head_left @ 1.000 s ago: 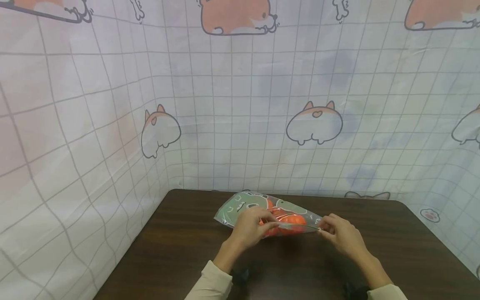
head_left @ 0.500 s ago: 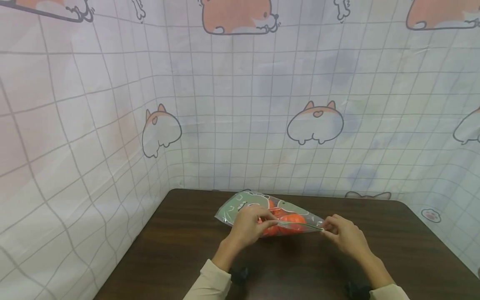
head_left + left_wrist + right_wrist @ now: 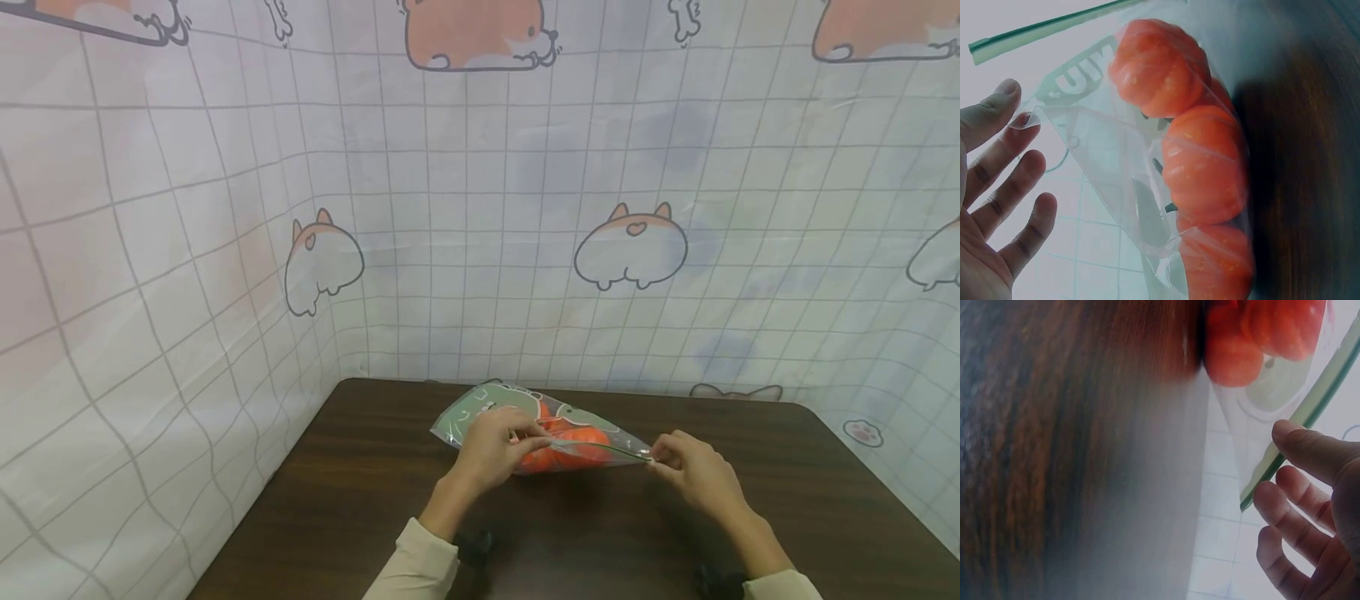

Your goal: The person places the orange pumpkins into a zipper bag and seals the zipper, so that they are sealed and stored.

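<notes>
A clear plastic zip bag [image 3: 603,419] with green cartoon print lies tilted near the back of the table. Inside it are several orange ribbed toy-like pumpkins [image 3: 1205,164] with dark green stems. My left hand [image 3: 491,450] pinches the bag's near edge between thumb and index finger, its other fingers spread apart in the left wrist view. At the bag's right corner, my right hand [image 3: 697,473] grips the end of the green zip strip [image 3: 1322,394] between thumb and fingers. The strip runs between the two hands; part of the bag is hidden behind the left hand.
The dark wood-grain table [image 3: 360,475] reaches up to a white gridded curtain [image 3: 480,275] with dog drawings, which hangs behind it and along both sides. Dark blurred objects show beneath both wrists.
My hands have drawn slightly apart: the right moved a little right with the bag's corner, the left a little left along the edge. The zip strip between them looks longer.
</notes>
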Available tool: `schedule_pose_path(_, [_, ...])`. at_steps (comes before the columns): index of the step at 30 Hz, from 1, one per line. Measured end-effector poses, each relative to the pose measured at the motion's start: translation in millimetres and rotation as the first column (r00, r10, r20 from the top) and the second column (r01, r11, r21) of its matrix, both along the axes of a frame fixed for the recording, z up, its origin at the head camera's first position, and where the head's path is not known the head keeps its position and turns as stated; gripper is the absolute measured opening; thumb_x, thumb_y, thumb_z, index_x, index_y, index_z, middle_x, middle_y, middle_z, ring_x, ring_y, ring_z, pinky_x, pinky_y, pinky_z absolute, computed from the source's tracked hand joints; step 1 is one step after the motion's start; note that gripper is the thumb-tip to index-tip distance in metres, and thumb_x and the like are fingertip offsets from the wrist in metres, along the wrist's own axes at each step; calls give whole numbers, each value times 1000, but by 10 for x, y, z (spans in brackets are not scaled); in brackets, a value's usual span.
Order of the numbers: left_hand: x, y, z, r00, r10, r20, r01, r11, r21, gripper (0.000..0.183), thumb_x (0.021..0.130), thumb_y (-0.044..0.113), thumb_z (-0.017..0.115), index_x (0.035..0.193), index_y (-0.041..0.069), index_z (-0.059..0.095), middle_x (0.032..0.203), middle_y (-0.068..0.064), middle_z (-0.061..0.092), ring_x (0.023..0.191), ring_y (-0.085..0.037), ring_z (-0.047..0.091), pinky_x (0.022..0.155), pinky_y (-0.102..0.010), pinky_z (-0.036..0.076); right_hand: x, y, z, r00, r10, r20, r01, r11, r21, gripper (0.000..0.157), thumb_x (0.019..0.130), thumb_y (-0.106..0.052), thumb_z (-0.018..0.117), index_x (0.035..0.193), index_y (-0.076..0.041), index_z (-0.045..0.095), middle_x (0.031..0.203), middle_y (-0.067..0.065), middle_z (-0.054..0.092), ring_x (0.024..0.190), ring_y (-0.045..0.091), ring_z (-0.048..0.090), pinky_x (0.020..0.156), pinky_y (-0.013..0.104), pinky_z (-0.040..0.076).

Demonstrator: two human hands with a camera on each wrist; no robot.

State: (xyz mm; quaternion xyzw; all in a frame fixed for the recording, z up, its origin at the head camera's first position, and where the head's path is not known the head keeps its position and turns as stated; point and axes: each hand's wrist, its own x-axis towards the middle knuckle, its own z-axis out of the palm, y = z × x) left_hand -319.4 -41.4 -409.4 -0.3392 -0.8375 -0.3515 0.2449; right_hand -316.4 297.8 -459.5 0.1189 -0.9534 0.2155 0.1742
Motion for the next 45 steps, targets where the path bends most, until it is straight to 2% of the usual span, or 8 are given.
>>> schedule_pose_path(7, [-21,-33,-12,1000,-1,-26,1,1000,12,8,84,26,82,88,19,82,81,8,74,77,-12,64,69,-18,49,11,33,-8,1000,-11,7,11,1000,7,15,84,-23,82,88,-26,68,87,-9,67,75,10,62,54,34,43])
schedule_pose_path(20, [-28,-67,15,1000,16,8,-16,1000,13,8,86,29,81,89,21,82,82,10,75,75,-6,59,70,-20,49,-2,125,-51,1000,-19,13,19,1000,17,15,84,-22,82,88,-25,68,88,-8,67,78,14,66,55,35,45])
schedule_pose_path(35, [-40,-96,40,1000,11,13,-11,1000,25,8,86,28,80,87,20,82,80,11,74,73,-3,57,68,-19,49,-13,205,-66,999,-25,33,24,1000,18,14,85,-22,81,89,-23,68,93,-3,71,83,22,70,57,41,49])
schedule_pose_path(42, [-47,-104,44,1000,16,16,-16,1000,24,10,88,31,79,87,21,82,78,12,74,70,0,55,78,-28,51,-10,215,-49,999,-16,37,16,1000,9,14,85,-21,81,90,-22,68,94,-1,73,84,25,72,57,42,50])
schedule_pose_path(45, [-49,-107,40,1000,15,3,-15,1000,20,9,87,30,79,87,21,82,78,12,74,71,-1,56,72,-23,50,-9,211,-41,999,-12,41,11,1000,8,13,85,-20,81,90,-22,68,93,-1,73,83,24,71,58,43,51])
